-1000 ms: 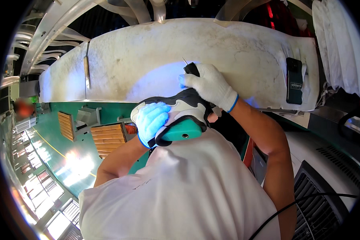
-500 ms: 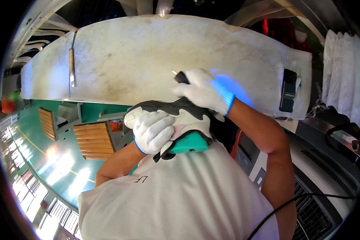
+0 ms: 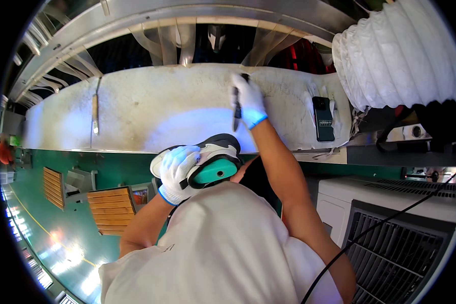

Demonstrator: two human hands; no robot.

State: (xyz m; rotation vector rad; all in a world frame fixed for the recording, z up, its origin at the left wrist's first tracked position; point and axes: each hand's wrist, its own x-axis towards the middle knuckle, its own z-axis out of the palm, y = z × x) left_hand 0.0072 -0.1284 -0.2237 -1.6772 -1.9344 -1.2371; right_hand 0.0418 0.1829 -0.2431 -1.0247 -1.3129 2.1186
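A white-and-black shoe [image 3: 220, 146] rests against the front of my body, tilted, with its green shoe last [image 3: 215, 171] showing at the ankle opening. My left hand [image 3: 178, 167], in a white knitted glove with a blue cuff, is closed over the shoe's upper. Farther out, above the white bench top, my gloved right hand [image 3: 249, 99] grips a dark, narrow hand tool [image 3: 236, 117]. Motion blurs it, and its exact kind cannot be made out. The tool is apart from the shoe.
A wooden-handled tool [image 3: 95, 114] lies at the left on the bench [image 3: 147, 104]. To the right is a dark phone [image 3: 323, 119], near a white ribbed hose [image 3: 400, 55]. Clear strips [image 3: 187, 43] hang behind the bench. A black cable [image 3: 370, 240] crosses a vented machine [image 3: 339, 202].
My right hand has moved away from the shoe, out over the bench, still holding the dark tool. The shoe has turned in my left hand, showing more sole edge. The whole view has shifted.
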